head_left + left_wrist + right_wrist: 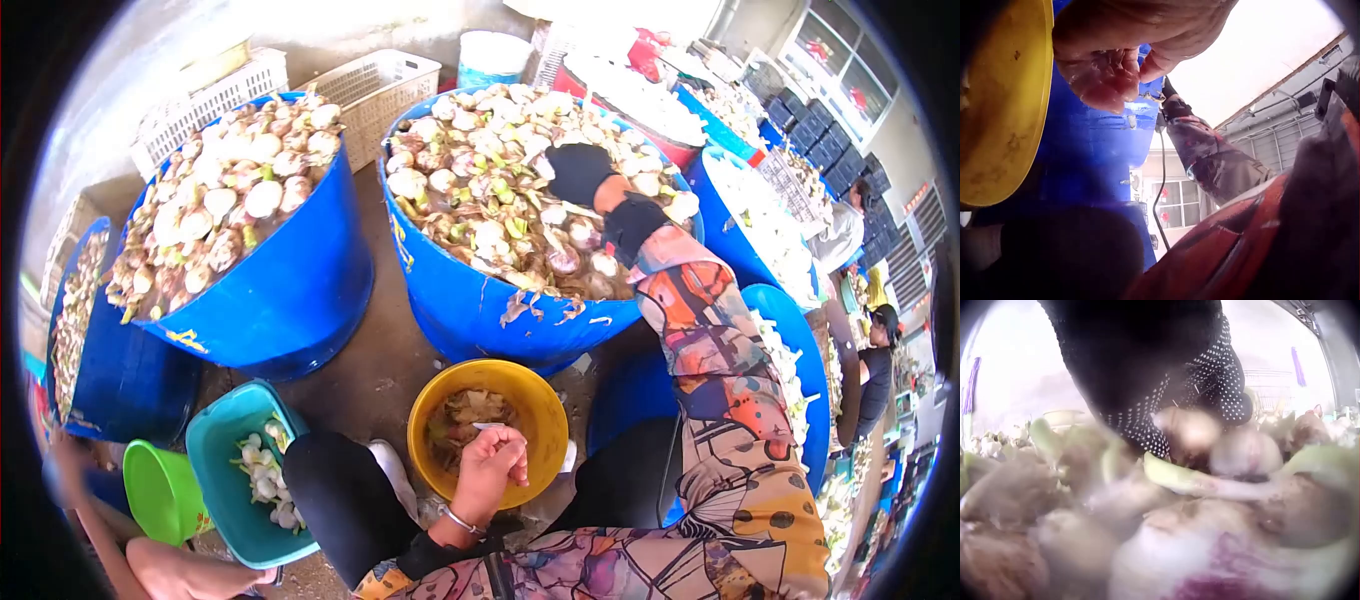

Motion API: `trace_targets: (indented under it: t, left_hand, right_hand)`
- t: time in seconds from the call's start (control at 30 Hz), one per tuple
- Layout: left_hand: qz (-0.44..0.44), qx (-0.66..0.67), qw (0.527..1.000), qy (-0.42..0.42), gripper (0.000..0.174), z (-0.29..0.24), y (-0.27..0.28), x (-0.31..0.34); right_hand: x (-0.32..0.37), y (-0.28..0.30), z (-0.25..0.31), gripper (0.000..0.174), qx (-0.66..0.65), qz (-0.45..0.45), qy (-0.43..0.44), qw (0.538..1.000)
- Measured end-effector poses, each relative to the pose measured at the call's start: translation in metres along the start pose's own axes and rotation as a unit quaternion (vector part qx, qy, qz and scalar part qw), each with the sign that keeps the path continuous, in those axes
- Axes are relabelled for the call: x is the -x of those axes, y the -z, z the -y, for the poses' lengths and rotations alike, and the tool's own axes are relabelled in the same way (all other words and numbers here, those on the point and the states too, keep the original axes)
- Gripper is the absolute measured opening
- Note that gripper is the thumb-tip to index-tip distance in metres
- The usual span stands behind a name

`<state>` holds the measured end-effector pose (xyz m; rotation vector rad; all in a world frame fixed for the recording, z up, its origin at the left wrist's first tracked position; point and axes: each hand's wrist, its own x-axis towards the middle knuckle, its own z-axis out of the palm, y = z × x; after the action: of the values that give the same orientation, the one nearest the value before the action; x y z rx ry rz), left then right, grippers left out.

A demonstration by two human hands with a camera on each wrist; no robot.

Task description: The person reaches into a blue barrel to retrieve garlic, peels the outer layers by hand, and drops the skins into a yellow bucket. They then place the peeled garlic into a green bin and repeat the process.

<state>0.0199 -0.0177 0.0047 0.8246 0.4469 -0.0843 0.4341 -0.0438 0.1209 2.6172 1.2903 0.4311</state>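
My right hand [580, 175], in a dark glove, is down among the garlic bulbs [485, 235] in the large middle blue tub [470, 315]. In the right wrist view the dotted glove fingers [1232, 394] curl round a garlic bulb [1191, 430]; bulbs and green stems lie close about it. My bare left hand [490, 465] is over the yellow bucket [555, 420], its fingers curled. A small pale sliver [487, 426] shows beside its knuckles, and I cannot tell what it is. The left wrist view shows the left hand's curled fingers [1107, 87] with nothing visible in them.
Another blue tub [290, 290] of garlic stands left. A teal basin [215, 470] holds white bulbs beside a green bucket [165, 495]. A person's bare leg [195, 570] shows lower left. More tubs, crates [375, 90] and people [875, 375] surround the area.
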Motion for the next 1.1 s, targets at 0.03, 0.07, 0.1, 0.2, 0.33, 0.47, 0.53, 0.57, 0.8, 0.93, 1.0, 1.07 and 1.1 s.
trace_targets:
  t: [0.03,0.07,0.1,0.2,0.33,0.47,0.53,0.57,0.8,0.93,1.0,1.07,1.1]
  left_hand:
    - [-0.005,-0.001,1.000,-0.002,0.007,-0.001,0.000,0.003]
    - [-0.010,-0.008,1.000,-0.003,0.007,-0.003,0.001,0.005]
    - [-0.008,-0.016,1.000,-0.012,0.007,-0.003,0.002,0.006]
    - [0.011,-0.041,0.998,-0.043,0.002,0.004,0.002,0.000]
    - [0.020,-0.054,0.989,-0.138,0.022,0.009,-0.007,0.000]
    - [-0.020,-0.189,0.938,-0.289,0.049,0.010,0.001,0.002]
    - [-0.018,-0.249,0.921,-0.300,0.067,0.002,0.008,0.009]
    - [-0.016,-0.227,0.931,-0.286,0.068,0.002,0.008,0.011]
    - [-0.032,-0.214,0.927,-0.305,0.064,0.003,0.020,0.021]
    - [-0.030,-0.129,0.947,-0.294,0.064,0.004,0.024,0.016]
    - [-0.052,-0.196,0.935,-0.292,0.064,0.005,0.031,0.010]
    - [-0.062,-0.224,0.928,-0.292,0.065,0.004,0.027,0.011]
    - [-0.079,-0.266,0.910,-0.308,0.065,0.006,0.028,0.009]
  right_hand:
    - [0.004,0.012,-0.001,0.044,0.009,-0.011,-0.029,0.999]
    - [0.011,0.026,-0.005,0.037,0.007,-0.056,-0.050,0.997]
    - [0.022,0.039,-0.010,0.031,0.003,-0.100,-0.075,0.992]
    - [0.061,0.068,-0.038,0.035,-0.123,-0.246,-0.109,0.955]
    - [0.133,0.074,-0.009,0.049,-0.549,-0.121,-0.238,0.792]
    - [0.219,0.036,0.106,0.035,-0.876,0.038,-0.214,0.430]
    - [0.240,0.022,0.171,0.035,-0.887,0.065,-0.072,0.451]
    - [0.253,0.009,0.190,0.033,-0.852,0.041,-0.050,0.520]
    - [0.282,-0.031,0.238,0.031,-0.879,0.086,-0.155,0.444]
    - [0.265,0.005,0.191,0.031,-0.732,0.067,-0.085,0.673]
    - [0.270,0.025,0.190,0.033,-0.706,0.133,-0.083,0.691]
    - [0.276,0.036,0.199,0.034,-0.678,0.146,-0.070,0.717]
    - [0.277,0.037,0.205,0.033,-0.661,0.126,-0.054,0.738]
